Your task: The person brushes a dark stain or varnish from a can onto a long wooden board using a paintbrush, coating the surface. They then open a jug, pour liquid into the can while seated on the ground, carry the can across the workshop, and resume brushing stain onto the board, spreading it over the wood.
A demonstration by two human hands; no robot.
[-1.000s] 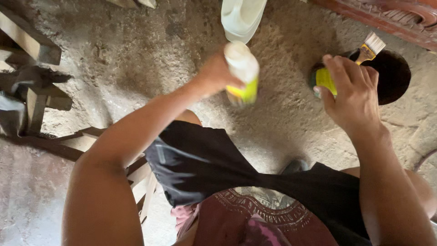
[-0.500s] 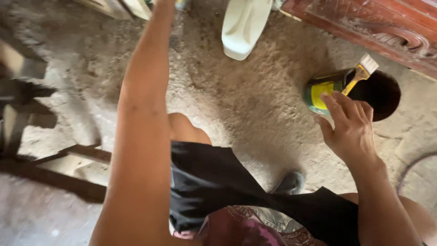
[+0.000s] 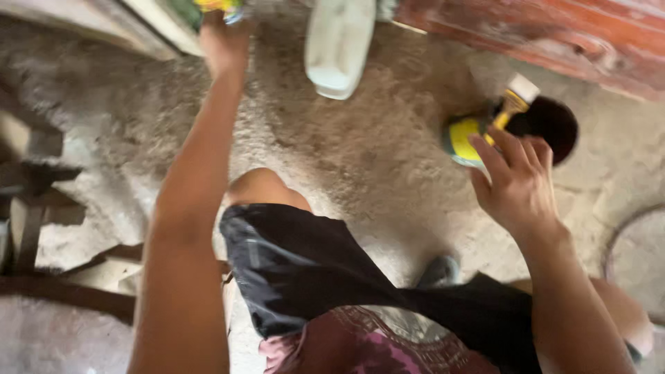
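Bottle (image 3: 218,8) sits far left at the top edge, gripped tight by the left hand (image 3: 223,43). Set it down slowly. Right hand (image 3: 516,181), fingers spread and empty, hovers over the tin (image 3: 463,138) and brush (image 3: 511,105).

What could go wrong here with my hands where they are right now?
The right hand reaches at a yellow can with a brush propped in it; a nudge might tip it onto the sandy floor. The left hand holds a bottle far out, beside a white jug it might knock.
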